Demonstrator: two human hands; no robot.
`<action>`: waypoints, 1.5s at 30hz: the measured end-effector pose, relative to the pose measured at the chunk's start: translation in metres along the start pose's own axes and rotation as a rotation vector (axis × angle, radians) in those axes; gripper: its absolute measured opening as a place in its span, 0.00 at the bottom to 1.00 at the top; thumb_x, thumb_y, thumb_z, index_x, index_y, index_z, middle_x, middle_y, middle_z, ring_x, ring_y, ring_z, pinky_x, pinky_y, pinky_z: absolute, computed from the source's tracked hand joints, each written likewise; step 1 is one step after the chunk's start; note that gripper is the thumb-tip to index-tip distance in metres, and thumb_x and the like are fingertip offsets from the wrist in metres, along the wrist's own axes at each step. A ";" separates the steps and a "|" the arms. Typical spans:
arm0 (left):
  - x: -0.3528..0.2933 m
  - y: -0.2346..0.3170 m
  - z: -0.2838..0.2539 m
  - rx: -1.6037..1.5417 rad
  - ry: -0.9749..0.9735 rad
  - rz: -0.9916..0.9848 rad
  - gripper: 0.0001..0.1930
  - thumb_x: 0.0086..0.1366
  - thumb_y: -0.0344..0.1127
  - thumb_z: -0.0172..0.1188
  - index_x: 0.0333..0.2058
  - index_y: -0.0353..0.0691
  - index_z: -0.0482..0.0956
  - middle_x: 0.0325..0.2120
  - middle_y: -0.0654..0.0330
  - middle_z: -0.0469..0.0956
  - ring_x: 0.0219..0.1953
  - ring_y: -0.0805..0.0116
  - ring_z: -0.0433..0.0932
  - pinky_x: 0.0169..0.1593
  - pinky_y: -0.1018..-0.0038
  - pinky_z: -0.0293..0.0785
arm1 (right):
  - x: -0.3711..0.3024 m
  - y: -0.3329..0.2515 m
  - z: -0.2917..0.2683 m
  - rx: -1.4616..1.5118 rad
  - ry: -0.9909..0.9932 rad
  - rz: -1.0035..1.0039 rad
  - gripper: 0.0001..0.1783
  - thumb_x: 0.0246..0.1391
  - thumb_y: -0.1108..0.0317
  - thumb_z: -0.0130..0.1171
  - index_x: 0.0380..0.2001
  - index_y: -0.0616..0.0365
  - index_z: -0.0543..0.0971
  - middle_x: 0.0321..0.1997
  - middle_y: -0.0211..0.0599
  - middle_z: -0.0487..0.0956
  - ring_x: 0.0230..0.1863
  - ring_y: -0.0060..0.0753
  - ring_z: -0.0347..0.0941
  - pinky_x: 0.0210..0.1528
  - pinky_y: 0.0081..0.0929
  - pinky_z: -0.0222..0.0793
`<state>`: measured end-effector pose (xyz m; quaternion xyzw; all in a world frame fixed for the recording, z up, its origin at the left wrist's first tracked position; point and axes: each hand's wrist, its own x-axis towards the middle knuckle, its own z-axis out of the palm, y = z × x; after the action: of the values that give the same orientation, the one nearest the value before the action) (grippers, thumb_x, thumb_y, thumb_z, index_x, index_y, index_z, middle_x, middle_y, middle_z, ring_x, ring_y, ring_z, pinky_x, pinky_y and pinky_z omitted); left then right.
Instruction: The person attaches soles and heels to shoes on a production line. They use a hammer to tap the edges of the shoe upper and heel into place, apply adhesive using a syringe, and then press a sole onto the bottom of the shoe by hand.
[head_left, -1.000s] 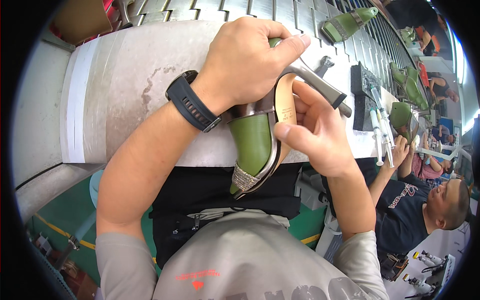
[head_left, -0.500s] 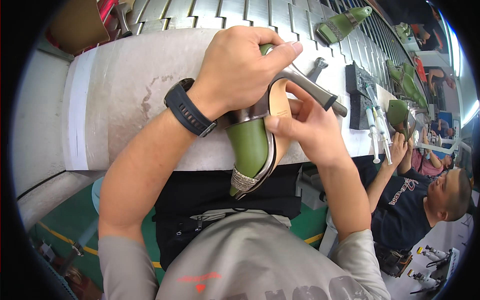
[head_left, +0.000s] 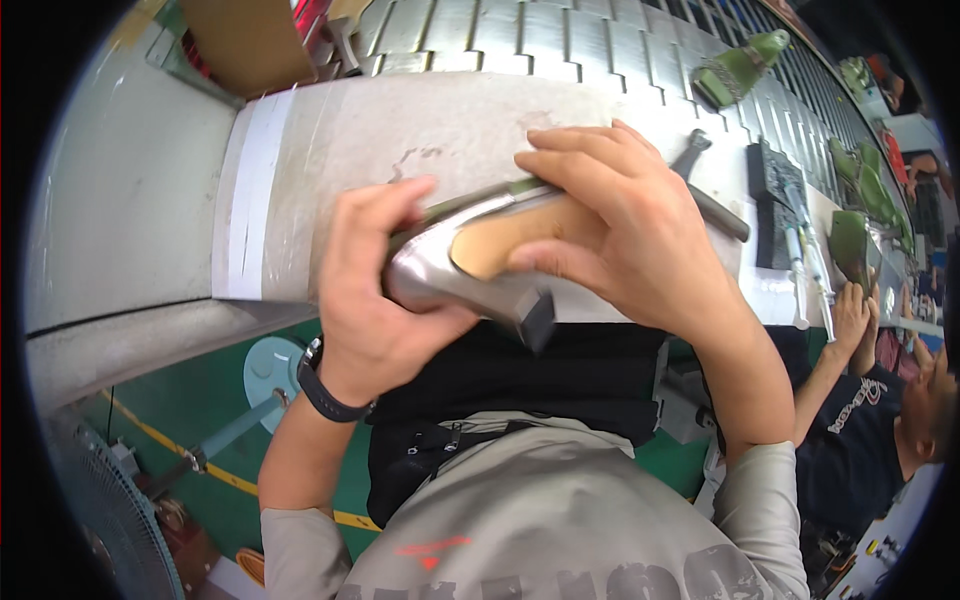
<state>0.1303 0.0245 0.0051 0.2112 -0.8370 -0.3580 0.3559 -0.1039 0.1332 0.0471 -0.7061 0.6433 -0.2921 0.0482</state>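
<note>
1. The left hand [head_left: 375, 300] is wrapping its fingers around the back of a high-heeled shoe [head_left: 470, 260], holding the silver heel end close above the near edge of the grey workbench [head_left: 330, 170].
2. The right hand [head_left: 620, 230] is lying over the front of the shoe, fingers curled down and pressing on the tan sole; the toe is hidden beneath them.
3. The shoe is lying nearly level with its sole turned up and its block heel [head_left: 535, 318] pointing toward the person's dark apron [head_left: 560, 380].
4. To do this well, I judge that the left grip should be staying firm at the heel while the right fingers are pressing evenly along the sole, so the shoe is not twisting.
5. Green shoes [head_left: 740, 68] are sitting on the slatted conveyor [head_left: 560, 40] beyond the bench, and a hammer [head_left: 715, 195] is lying just past the right hand.
6. A co-worker's hand [head_left: 850, 310] is working to the right, well apart.
</note>
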 end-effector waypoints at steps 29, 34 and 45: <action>-0.027 -0.004 0.037 0.124 0.129 0.262 0.32 0.53 0.35 0.82 0.57 0.36 0.81 0.55 0.51 0.84 0.56 0.53 0.84 0.59 0.57 0.76 | 0.041 -0.015 -0.014 0.018 -0.464 0.106 0.25 0.39 0.55 0.83 0.39 0.56 0.88 0.40 0.33 0.88 0.43 0.42 0.82 0.56 0.44 0.72; 0.001 0.015 0.026 0.055 -0.094 0.080 0.43 0.49 0.21 0.76 0.67 0.29 0.72 0.66 0.39 0.74 0.64 0.44 0.79 0.64 0.60 0.78 | 0.006 0.023 -0.001 -0.115 0.002 -0.168 0.33 0.39 0.49 0.81 0.47 0.56 0.88 0.51 0.38 0.87 0.57 0.45 0.81 0.67 0.54 0.69; 0.009 0.018 0.028 0.177 -0.276 0.091 0.41 0.56 0.35 0.78 0.68 0.34 0.73 0.69 0.40 0.72 0.71 0.44 0.73 0.72 0.47 0.64 | -0.006 0.042 0.016 -0.082 0.142 -0.278 0.32 0.48 0.45 0.73 0.50 0.57 0.87 0.54 0.36 0.87 0.55 0.45 0.81 0.67 0.57 0.68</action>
<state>0.1022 0.0433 0.0085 0.1523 -0.9149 -0.2919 0.2336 -0.1328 0.1271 0.0130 -0.7673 0.5525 -0.3184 -0.0672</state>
